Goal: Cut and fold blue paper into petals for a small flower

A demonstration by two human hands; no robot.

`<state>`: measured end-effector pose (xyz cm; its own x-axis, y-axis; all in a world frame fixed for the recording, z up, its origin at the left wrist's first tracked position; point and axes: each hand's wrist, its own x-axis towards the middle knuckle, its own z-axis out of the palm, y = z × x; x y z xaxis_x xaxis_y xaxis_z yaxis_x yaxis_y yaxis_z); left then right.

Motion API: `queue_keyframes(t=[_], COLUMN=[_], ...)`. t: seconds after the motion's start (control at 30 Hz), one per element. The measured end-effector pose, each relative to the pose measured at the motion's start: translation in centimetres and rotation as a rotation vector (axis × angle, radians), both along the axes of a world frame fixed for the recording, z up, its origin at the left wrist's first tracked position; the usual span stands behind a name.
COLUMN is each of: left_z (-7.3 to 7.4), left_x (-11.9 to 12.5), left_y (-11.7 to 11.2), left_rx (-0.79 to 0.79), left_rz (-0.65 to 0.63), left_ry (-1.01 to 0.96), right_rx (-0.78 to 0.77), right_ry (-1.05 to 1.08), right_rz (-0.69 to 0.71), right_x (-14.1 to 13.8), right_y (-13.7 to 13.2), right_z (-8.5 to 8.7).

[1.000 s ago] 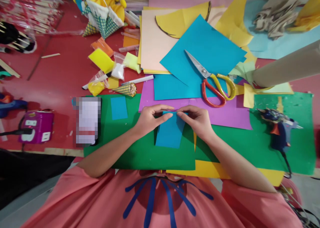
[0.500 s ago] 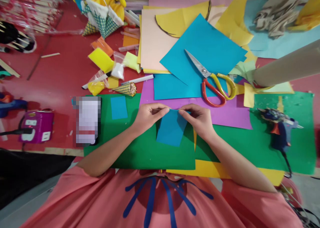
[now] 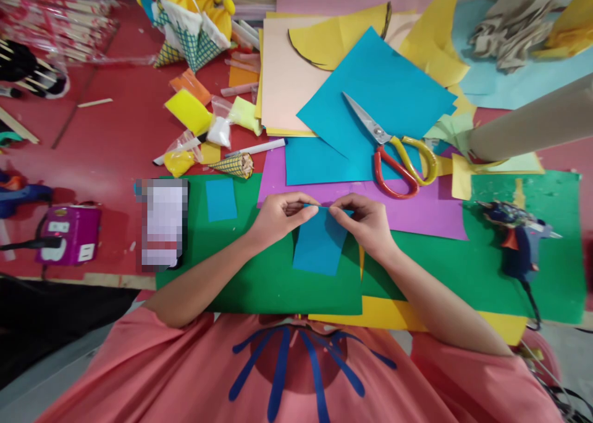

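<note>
The red table [image 3: 115, 129] bears a green sheet [image 3: 264, 287], purple box [image 3: 69, 222] and, seemingly, wrapped sticks [image 3: 55, 31].

Soft, moderate light from a source outside my feed falls across the red tabletop [image 3: 115, 145], with diffuse shadows darkening the green sheet [image 3: 259, 281] near the forearms [image 3: 217, 272]. The blue paper [image 3: 321, 247] reads fairly clearly on my monitor; the wrapped sticks [image 3: 60, 28] smear toward the wide-angle frame's corner, and coarse pixelation masks the phone [image 3: 163, 225].
</note>
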<state>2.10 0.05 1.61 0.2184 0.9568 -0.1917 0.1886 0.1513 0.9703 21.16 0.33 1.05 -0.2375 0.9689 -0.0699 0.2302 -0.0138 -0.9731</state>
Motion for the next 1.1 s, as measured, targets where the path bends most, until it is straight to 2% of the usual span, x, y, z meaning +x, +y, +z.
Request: queue_keyframes(t=[0.1,0.3,0.6,0.93,1.1], left_z=[-0.03,0.14,-0.17,0.29,0.07], left_x=[0.14,-0.21,-0.4,-0.05,0.32], left_y=[-0.07,0.17,0.39,-0.06,-0.56], left_rx=[-0.025,0.008,0.012,0.055,0.073], left_rz=[-0.035,0.086,0.136,0.084,-0.01], left_ry=[-0.007,0.052,0.098,0.058,0.091], right_rx=[-0.005,-0.078,-0.123,-0.076,-0.041], right_ry=[0.001,0.091,0.13,0.066,0.039], right_rz=[0.013,-0.077,-0.087,0.022,0.1], right_x=[0.03,0.45,0.44,0.78,0.19], right_y=[-0.01,0.34,0.44,0.25,-0.19], right_z=[0.1,0.37,0.58,0.75,0.48])
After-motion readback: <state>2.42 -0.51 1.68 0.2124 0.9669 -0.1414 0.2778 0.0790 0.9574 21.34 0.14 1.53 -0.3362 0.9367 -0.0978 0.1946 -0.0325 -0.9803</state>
